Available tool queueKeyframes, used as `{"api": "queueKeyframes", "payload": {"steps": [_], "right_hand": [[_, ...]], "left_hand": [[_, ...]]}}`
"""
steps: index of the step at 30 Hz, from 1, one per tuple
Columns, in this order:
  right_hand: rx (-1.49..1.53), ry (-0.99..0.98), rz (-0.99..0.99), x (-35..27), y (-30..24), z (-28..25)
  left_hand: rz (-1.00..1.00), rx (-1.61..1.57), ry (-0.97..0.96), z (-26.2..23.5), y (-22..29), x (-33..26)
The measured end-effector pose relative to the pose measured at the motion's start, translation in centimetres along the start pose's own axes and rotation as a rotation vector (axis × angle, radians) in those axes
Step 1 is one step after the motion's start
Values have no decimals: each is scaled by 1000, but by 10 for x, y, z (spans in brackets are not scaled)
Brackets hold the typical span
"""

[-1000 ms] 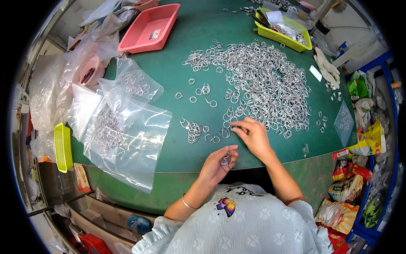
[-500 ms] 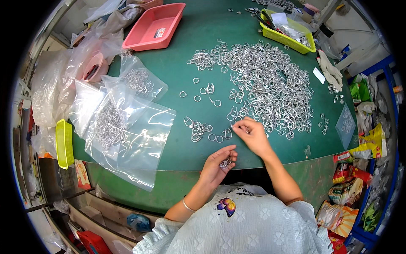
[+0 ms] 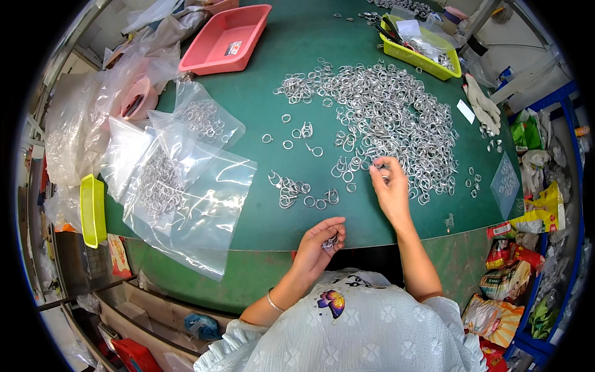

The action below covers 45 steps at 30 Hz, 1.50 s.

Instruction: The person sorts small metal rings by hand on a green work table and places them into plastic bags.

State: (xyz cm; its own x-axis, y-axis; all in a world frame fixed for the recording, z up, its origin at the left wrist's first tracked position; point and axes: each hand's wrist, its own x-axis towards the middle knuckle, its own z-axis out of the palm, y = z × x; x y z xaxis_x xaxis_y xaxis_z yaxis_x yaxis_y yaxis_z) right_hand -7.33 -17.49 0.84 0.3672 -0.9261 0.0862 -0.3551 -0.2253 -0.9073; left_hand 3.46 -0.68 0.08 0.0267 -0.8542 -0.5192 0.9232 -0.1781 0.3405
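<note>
Several silver metal rings (image 3: 330, 242) are cupped in the curled fingers of my left hand (image 3: 313, 247), which is palm-up at the table's near edge. My right hand (image 3: 392, 193) is at the near edge of a large pile of silver rings (image 3: 396, 124). Its thumb and fingers are pinched together; what is between them is too small and hidden to make out. A small cluster of rings (image 3: 288, 192) lies beyond my left hand, with a few loose rings (image 3: 320, 203) beside it. Farther off are some scattered single rings (image 3: 287, 144).
Clear plastic bags (image 3: 217, 204) with rings inside lie at the left. A pink tray (image 3: 214, 56) stands at the far left, and a yellow-green basket (image 3: 427, 64) with tools and bags at the far right. A glove (image 3: 482, 102) lies by the right edge, near a small bag (image 3: 505, 186).
My right hand has moved right and away from me, from the loose rings to the pile's near edge. My left hand stays in place, still holding its rings.
</note>
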Motion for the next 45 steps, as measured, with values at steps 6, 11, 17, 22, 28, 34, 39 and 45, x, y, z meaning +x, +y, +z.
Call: {"api": "queueKeyframes", "payload": {"steps": [6,11,17,22,28,34,39,45], "right_hand": [[-852,-197,-171,1,-9,32],[-587,-520,-170,-20,-35,19],[-262,-274,-70,-15,-10,-7],[-540,-1,-235,-3,-14,-4],[-599,-24,-345,8,3,20],[818,-430,489,2,-5,-11],[1367,-553,716,-14,-1,-22],[1580,-369,536,-27,1,-46]], "left_hand": [[-8,8,-13,7,-1,3],[54,19,56,5,1,-3],[48,90,-27,-1,6,-2],[24,211,-44,7,8,0],[85,237,-23,12,9,-3],[89,194,-42,4,10,-4],[55,161,-60,9,9,-2],[55,152,-51,15,6,-1]]}}
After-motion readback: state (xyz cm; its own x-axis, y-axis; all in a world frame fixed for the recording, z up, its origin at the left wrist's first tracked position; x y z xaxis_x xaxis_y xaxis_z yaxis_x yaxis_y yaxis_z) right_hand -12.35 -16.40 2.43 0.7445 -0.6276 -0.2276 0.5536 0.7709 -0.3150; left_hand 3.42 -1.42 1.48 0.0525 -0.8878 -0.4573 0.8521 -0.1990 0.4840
